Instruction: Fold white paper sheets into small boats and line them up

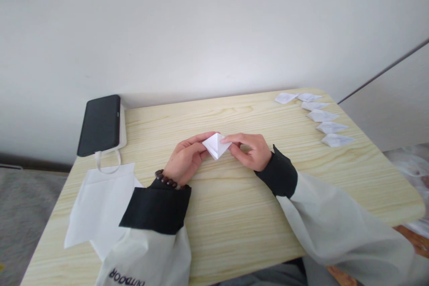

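Observation:
A small piece of folded white paper (216,146), diamond-shaped with a crease down its middle, is held just above the middle of the table. My left hand (187,157) grips its left corner, thumb in front and fingers partly hidden behind. From the other side my right hand (250,149) pinches the right corner, its index finger lying on the paper's face. Several pointed folded paper pieces (331,140) lie in a curved row at the table's far right corner.
White paper sheets (100,205) lie overlapping at the left of the wooden table (234,223). Behind them a black power bank or phone-like device (99,125) rests on a white block, with a white cable loop (119,161). A white wall (214,31) borders the table's back edge.

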Demonstrator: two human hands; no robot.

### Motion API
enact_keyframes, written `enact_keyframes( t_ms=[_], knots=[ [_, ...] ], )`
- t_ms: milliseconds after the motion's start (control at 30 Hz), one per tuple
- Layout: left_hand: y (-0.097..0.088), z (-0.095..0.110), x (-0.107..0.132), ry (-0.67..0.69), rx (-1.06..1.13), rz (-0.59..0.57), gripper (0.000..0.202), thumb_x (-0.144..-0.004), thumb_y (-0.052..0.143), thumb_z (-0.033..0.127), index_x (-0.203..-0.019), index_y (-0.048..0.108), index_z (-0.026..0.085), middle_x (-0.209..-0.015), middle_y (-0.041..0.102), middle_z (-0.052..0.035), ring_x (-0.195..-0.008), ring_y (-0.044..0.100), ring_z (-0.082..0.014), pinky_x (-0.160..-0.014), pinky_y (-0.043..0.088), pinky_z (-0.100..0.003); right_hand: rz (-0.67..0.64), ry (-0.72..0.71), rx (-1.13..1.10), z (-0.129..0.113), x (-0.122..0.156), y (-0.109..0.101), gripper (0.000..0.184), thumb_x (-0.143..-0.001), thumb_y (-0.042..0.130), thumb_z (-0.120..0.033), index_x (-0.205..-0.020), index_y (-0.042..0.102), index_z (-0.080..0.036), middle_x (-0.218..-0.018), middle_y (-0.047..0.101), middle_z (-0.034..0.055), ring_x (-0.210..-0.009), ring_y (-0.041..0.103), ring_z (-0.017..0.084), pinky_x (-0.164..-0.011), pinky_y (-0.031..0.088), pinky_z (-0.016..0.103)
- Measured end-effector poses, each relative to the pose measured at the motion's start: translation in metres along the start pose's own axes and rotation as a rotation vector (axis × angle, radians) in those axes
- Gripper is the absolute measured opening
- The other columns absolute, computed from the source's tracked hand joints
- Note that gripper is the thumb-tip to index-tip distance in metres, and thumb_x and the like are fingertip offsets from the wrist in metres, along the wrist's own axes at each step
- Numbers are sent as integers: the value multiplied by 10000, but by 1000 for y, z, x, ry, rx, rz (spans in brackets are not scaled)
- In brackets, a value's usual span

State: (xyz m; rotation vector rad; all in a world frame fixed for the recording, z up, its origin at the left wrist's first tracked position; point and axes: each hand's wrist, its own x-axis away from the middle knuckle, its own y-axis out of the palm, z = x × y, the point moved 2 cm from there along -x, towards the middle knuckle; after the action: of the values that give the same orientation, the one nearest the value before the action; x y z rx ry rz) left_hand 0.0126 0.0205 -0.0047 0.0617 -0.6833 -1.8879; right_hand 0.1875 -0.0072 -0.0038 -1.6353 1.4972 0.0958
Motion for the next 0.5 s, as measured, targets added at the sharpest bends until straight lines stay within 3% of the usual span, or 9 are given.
enact_keyframes(
  t_ms=[267,500],
  knots=[
    [-3,-1,-1,-42,17,-54,323,-676,605,148,-983,698,110,-1029,700,-110,-1027,608,-240,-939,445,-350,35,-80,63,0,0,-1,225,-845,468,-127,-952,654,-195,-758,700,17,-588,590,90,-595,477,208],
    [2,0,1,-39,-49,-78,287,-731,633,246,-967,705,99,-1080,680,-124,-1033,601,-253,-917,464,-354,24,-126,112,2,0,0,233,-836,474,-140,-908,681,-218,-596,595,-12,-494,481,84,-503,396,199]
  ],
)
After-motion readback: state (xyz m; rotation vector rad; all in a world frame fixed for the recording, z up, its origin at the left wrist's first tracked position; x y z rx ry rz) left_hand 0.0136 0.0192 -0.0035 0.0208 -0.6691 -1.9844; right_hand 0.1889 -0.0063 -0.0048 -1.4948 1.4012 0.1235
